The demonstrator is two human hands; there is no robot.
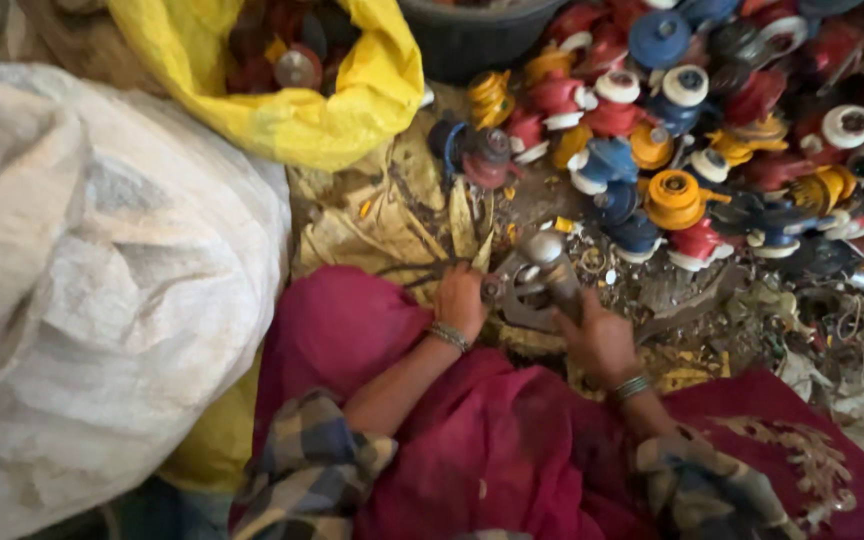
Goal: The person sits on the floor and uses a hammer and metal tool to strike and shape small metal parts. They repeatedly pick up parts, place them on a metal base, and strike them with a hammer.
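Head view: grey metal tool (542, 275) lies on floor just ahead of lap, between both hands, long axis slanting from far end down toward right hand. Right hand (600, 340) wrapped around its near end. Left hand (460, 300) pressed on small part at tool's left side; fingers' grip unclear. Pile of coloured plastic spools (712, 130) beyond, toward far right. Yellow sack (352, 110) far left; white sack (102, 270) at left.

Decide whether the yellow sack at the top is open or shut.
Open: the yellow sack gapes at its mouth, showing red and dark parts inside.
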